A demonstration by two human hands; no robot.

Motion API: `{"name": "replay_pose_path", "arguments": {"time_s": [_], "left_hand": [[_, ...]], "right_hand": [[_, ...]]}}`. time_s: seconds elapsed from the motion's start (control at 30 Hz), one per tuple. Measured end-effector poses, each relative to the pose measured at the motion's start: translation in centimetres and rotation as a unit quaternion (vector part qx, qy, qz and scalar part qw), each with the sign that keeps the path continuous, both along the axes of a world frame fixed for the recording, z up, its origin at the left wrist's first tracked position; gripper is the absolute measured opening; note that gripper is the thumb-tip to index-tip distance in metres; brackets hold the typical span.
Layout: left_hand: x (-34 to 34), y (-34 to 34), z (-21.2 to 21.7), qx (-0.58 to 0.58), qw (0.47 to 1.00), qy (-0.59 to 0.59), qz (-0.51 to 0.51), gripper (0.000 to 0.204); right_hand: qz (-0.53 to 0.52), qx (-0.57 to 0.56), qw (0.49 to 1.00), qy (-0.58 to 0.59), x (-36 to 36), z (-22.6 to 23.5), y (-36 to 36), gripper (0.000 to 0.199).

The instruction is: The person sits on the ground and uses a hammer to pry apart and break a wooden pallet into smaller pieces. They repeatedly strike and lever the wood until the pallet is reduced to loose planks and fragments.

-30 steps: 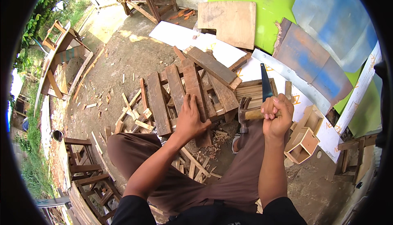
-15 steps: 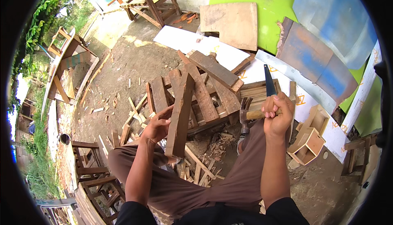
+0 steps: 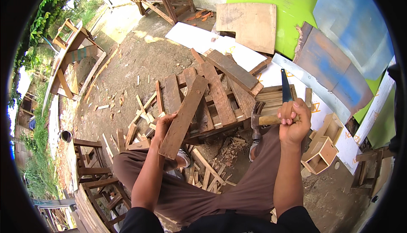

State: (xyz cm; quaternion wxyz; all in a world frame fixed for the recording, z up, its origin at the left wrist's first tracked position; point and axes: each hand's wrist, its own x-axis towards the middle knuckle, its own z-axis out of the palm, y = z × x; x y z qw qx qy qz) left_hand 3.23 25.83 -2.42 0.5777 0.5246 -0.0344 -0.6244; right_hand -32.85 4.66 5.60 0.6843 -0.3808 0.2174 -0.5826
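Observation:
My left hand (image 3: 163,127) is closed on the edge of a brown wooden board (image 3: 183,116), which it holds tilted above my left knee, one broad face toward me. My right hand (image 3: 293,120) is a fist around the wooden handle of a claw hammer (image 3: 257,118), whose metal head points left. Just beyond that fist shows a dark tapered saw blade (image 3: 285,84); whether the hand also grips the saw or it lies behind cannot be told. Several brown planks (image 3: 218,93) lie crossed on a low slatted wooden stand in front of me.
Wood offcuts (image 3: 207,175) litter the ground between my feet and to the left. At right stands a small open wooden box (image 3: 320,156) by a white panel (image 3: 343,137). Wooden frames (image 3: 95,171) are at left, a wooden chair (image 3: 165,0) far off, and painted sheets (image 3: 335,69) at back right.
The board in my left hand has turned from showing its narrow edge to showing its broad face, and my fingers have closed round it. The hammer stays in my right hand.

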Motion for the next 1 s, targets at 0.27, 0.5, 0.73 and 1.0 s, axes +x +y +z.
{"name": "replay_pose_path", "arguments": {"time_s": [0.27,0.5,0.73,1.0], "left_hand": [[-6.5,-2.3,3.8,-0.093,0.753,-0.635,-0.144,0.068],[-7.6,-3.5,2.4,-0.06,0.612,-0.755,-0.226,0.085],[-7.3,-3.6,1.8,-0.062,0.639,-0.732,-0.227,0.084],[-6.3,-3.0,2.8,0.0,0.635,-0.733,-0.242,0.081]], "right_hand": [[-0.011,-0.005,0.997,-0.083,0.5,-0.4,-0.1,0.031],[-0.041,-0.017,0.997,-0.067,2.0,-1.2,0.1,0.028],[-0.069,-0.049,0.996,0.036,2.6,-1.2,0.9,0.026],[-0.12,-0.114,0.849,0.501,0.0,1.2,2.7,0.019]]}}
